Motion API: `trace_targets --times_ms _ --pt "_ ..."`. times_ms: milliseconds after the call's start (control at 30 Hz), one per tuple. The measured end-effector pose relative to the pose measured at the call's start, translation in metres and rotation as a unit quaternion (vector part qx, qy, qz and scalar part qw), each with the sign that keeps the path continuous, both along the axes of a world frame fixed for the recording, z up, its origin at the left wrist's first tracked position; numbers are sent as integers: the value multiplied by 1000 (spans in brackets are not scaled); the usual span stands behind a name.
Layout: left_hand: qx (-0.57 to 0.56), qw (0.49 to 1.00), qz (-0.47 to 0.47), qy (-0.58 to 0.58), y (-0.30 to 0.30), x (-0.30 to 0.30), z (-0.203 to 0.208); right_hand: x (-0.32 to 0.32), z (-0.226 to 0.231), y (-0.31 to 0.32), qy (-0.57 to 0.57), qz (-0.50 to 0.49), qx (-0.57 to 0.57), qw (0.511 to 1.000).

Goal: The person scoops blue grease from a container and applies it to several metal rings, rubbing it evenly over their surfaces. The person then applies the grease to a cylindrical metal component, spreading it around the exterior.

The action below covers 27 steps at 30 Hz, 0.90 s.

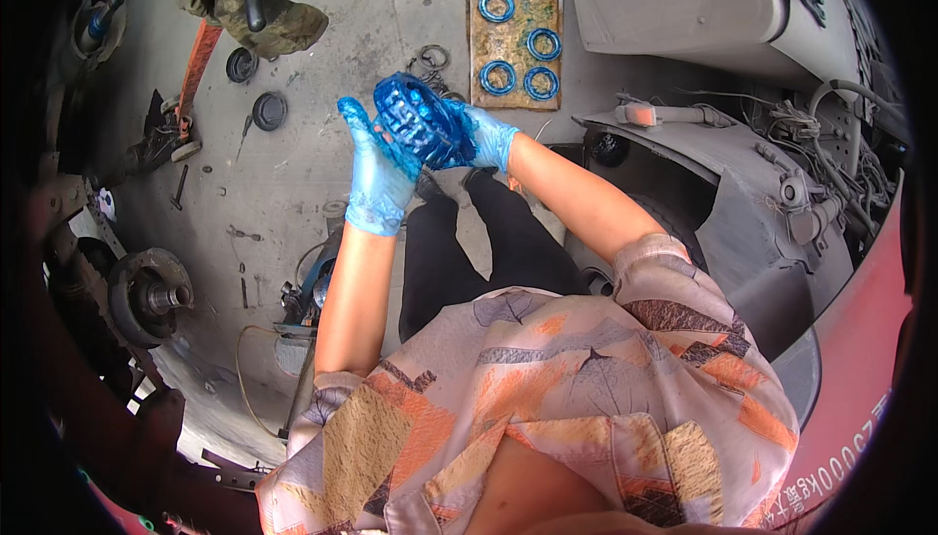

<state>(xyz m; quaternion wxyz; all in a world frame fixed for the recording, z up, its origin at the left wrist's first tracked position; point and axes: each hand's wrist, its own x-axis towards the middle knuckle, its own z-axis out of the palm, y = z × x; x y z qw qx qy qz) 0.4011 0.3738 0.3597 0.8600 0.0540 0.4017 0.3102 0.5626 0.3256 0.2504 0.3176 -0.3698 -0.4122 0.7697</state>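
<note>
A roller bearing thickly coated in blue grease [422, 123] is held between my two hands, its slotted outer face turned up. My left hand [383, 175], in a thin light-blue glove, grips it from the lower left, with the thumb sticking up apart from it. From the right my right hand [486, 136], gloved the same way, holds the bearing's side; its fingertips are hidden behind the part. Blue grease smears both gloves. Beyond, on a stained cardboard sheet [521, 27], lie several blue-greased rings [497, 6].
Dark round caps [270, 111] and a hammer [180, 186] lie on the concrete floor at left. A wheel hub [151, 298] stands at far left. Grey vehicle panels [674, 7] and cables [850, 178] border the right. An orange bar [199, 61] leans at upper left.
</note>
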Motion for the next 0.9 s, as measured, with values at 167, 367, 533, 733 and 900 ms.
trace_targets --times_ms 167,367,533,733,900 --pt "-16 998 24 -54 32 9 -22 -15 -25 -10 23 -157 60 986" --pt "-8 999 -8 -51 91 16 -68 16 69 23 58 -324 -137 934" --pt "17 993 -117 -25 112 39 -51 20 82 119 -498 -247 171 813" --pt "0 986 -168 2 134 46 -79 32 34 133 -510 -144 145 835" --pt "-63 985 -162 -8 140 56 -113 44 18 124 -474 -113 178 855"
